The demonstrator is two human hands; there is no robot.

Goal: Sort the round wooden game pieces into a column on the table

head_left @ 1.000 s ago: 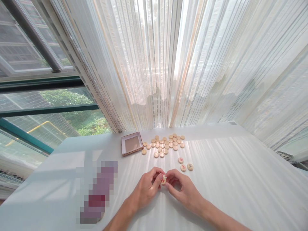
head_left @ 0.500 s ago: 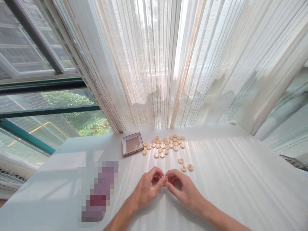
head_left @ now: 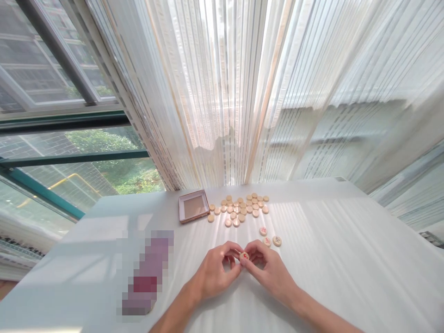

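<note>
right hand pinches red-marked round cream wooden disc over near middle of white flat tabletop; left hand curled beside, cannot tell if gripping. loosened pinch could drop disc, rolling into three cream marked discs, farther right.

Bright daylight filters through the sheer white striped curtain beyond the fingers, streaking the flat white tabletop (soft shadows lie near them); left of them, a purple patch is coarsely pixelated.
</note>
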